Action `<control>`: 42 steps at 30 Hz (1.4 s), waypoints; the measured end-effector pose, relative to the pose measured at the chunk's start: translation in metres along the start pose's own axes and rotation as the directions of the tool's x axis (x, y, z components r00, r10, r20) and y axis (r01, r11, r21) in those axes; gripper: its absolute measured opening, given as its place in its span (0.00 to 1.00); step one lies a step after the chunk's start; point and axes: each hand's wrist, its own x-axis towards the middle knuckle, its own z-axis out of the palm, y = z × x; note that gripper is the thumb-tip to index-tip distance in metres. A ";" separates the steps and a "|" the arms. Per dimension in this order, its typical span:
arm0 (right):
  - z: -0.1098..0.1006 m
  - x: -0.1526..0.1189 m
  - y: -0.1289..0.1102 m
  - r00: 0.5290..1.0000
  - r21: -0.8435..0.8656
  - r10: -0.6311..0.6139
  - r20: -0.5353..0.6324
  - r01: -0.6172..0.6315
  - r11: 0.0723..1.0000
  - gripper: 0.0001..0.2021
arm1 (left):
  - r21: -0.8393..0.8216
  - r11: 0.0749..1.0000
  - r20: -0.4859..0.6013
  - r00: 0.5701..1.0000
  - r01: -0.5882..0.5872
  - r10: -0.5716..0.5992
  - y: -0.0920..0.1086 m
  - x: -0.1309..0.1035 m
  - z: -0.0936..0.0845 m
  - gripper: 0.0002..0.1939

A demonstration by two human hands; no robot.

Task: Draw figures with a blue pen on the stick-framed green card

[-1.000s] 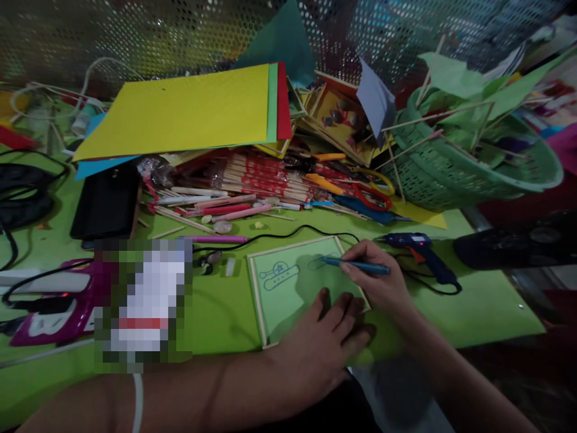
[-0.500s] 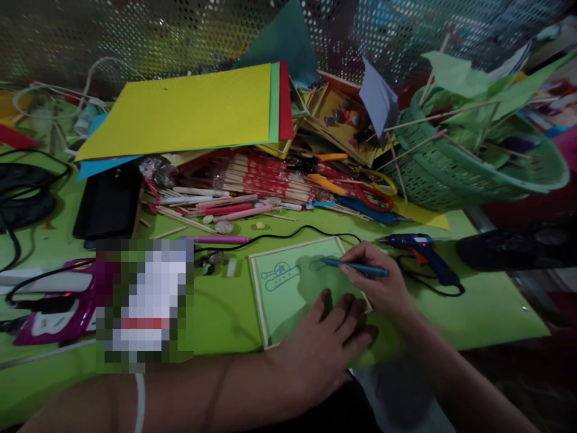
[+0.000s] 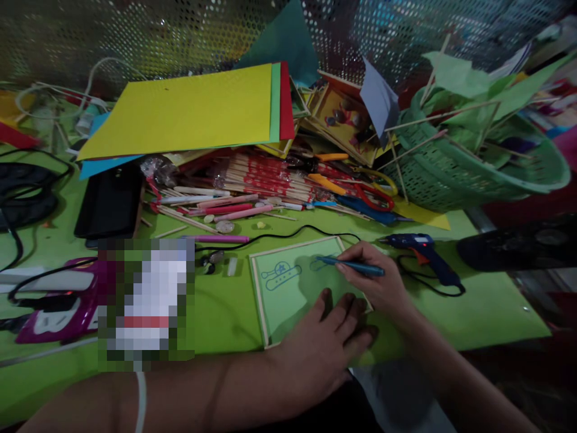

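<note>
A blue pen [image 3: 360, 266] is pinched in my right hand [image 3: 376, 279], its tip at an outline drawn on the upper right of a light green sheet [image 3: 288, 307]. Thin wooden sticks [image 3: 259, 300] frame the sheet. On its left half is a finished-looking line drawing [image 3: 282, 275] with a star in a circle above a rounded bar with dots. My left hand [image 3: 327, 343] lies across the lower right of the sheet with its fingers spread, covering that corner. To the right of the frame rests a blue glue gun [image 3: 421, 252] with an orange trigger.
Bundled sticks [image 3: 265, 177], pens and scissors [image 3: 376, 192] crowd the back beneath stacked coloured paper [image 3: 189, 111]. A green basket [image 3: 469, 171] stands at the back right. Left are a black phone [image 3: 108, 204], a purple power strip [image 3: 63, 313] and a blurred-out object [image 3: 153, 294]. A black cable [image 3: 288, 234] runs behind the frame.
The pen tip and my right hand have shifted slightly left along the right-hand outline. My left hand stays in place on the sheet.
</note>
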 end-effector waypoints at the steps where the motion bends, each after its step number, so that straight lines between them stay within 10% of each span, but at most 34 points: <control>1: 0.000 0.000 0.000 1.000 -0.008 -0.005 0.000 0.005 1.000 0.04 | -0.003 1.000 0.005 1.000 0.000 0.000 0.000 0.000 0.000 0.36; 42: -0.003 0.001 -0.003 0.979 -0.208 -0.029 -0.203 -0.014 0.978 0.06 | -0.028 1.000 -0.009 1.000 -0.007 0.007 -0.002 0.001 0.000 0.37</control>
